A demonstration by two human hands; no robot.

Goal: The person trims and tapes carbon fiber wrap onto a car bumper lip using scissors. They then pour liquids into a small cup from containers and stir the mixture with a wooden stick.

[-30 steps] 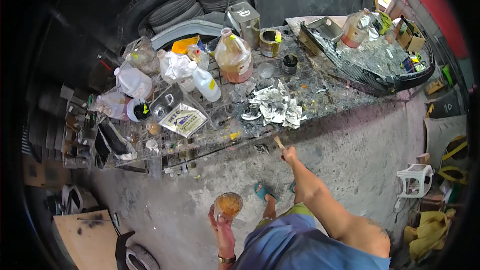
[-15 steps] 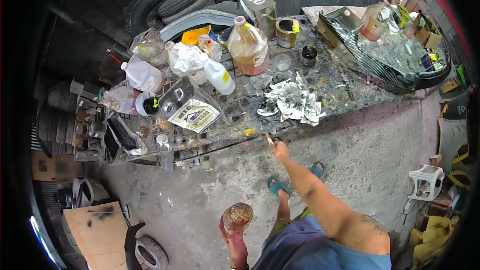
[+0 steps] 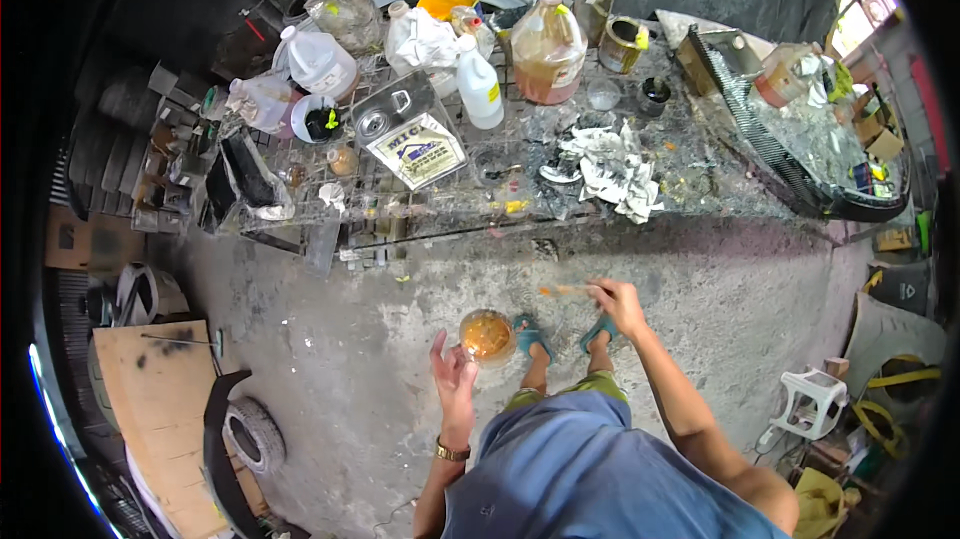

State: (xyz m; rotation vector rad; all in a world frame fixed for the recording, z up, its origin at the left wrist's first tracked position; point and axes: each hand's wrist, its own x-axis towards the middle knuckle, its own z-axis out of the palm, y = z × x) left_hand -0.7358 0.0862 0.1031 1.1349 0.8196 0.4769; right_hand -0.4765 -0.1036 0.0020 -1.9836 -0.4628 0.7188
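Observation:
My left hand (image 3: 455,379) grips a clear round cup (image 3: 487,336) holding an orange-brown substance, out in front of my body above the floor. To its right, my right hand (image 3: 620,305) is closed on a thin pale stick (image 3: 575,288). The stick points left, and its tip is coated orange; whether that end has bristles I cannot tell. Tip and cup are apart. Both hands are on my side of the stained workbench (image 3: 400,224).
On the bench stand a rectangular metal can (image 3: 410,129), a white bottle (image 3: 480,89), a large jug (image 3: 548,49), an open tin (image 3: 622,44) and crumpled paper (image 3: 610,174). A black car grille (image 3: 740,114) lies at right. A tyre (image 3: 255,436) and white stool (image 3: 808,404) are on the floor.
My right hand has drawn back from the bench edge with the stick, which now points left. The cup in my left hand has moved forward, its contents now showing from above.

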